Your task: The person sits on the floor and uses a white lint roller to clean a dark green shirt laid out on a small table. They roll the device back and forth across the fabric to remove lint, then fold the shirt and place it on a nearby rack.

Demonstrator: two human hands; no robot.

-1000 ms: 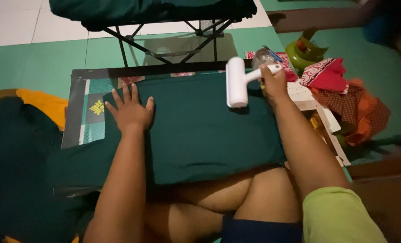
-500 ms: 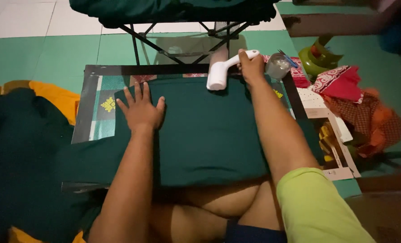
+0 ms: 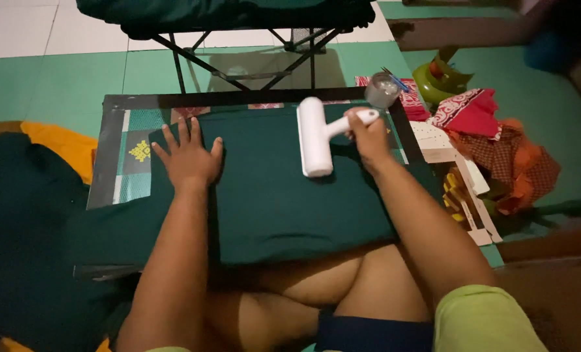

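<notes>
- Two hands are at work on one big dark green cloth [image 3: 271, 195]; it lies flat on a low board [image 3: 108, 163] and fills the middle of the frame; it is the biggest thing here.
- The board's dark rim shows at the upper left of the cloth; a patterned patch peeks out there.
- A dark folding stand [image 3: 238, 58] sits at the top of the frame, on the green and white floor.
- A heap of red and orange cloths [image 3: 492, 137] lies at the right edge, well apart from the hands.
- The left hand [image 3: 187, 156] lies flat and wide open on the cloth, left of the middle; it holds nothing; it only presses down; it sits in much the same spot as before.
- The right hand [image 3: 366, 137] is closed tight round the handle of a white roller [image 3: 316, 137]; a moment ago the roller was up near the far edge of the cloth, and now it has come down onto the cloth, nearer the middle; so the rolling looks under way.
- A small clear cup [image 3: 381, 88] stands just past the cloth's top right corner.
</notes>
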